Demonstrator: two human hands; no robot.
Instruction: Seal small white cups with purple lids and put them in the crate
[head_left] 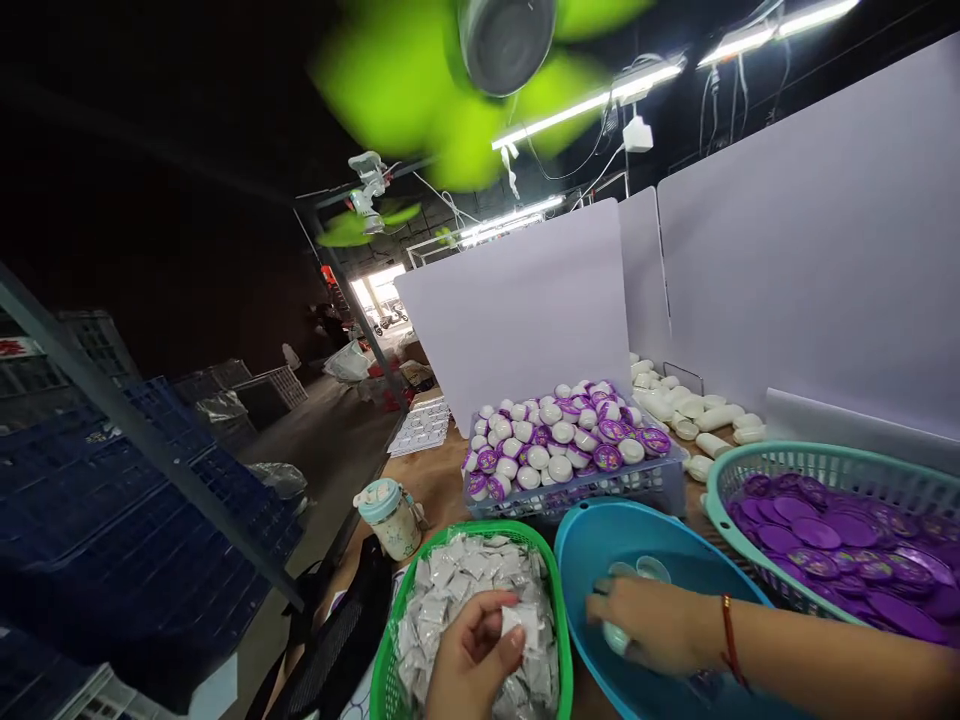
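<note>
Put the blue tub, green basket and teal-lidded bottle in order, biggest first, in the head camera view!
Largest: the blue tub and the green basket, too alike to rank, both near the camera.
Smallest: the teal-lidded bottle.

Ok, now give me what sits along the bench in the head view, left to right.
Cream-and-teal drink bottle → green plastic basket of foil sachets → blue plastic basin → teal mesh basket of purple lids

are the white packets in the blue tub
No, the white packets fill the green basket, where the left hand holds one, and the blue tub sits beside it.
</note>
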